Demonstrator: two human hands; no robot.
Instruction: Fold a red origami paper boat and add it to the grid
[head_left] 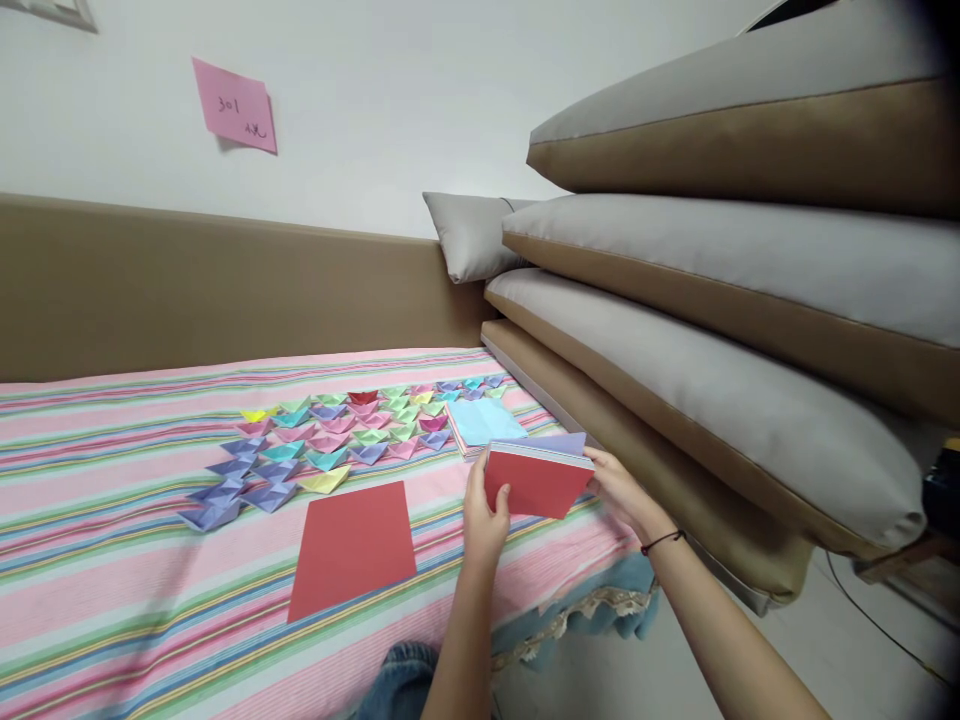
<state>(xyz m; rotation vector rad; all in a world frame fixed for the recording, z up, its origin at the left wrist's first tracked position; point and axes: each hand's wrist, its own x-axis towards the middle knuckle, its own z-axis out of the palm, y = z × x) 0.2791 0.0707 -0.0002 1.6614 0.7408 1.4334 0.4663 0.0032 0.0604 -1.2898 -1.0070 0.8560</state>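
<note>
Denim leg (401,675), striped cloth (232,580), papers (536,487), cushions (735,320)

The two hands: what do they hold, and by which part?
A paper stack, by its sides: left hand at the left edge, right hand at the right edge.

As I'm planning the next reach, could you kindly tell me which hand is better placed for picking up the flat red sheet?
Probably the left hand: it grasps the side of the paper stack nearer the red sheet, while the right hand is on the opposite side.
</note>
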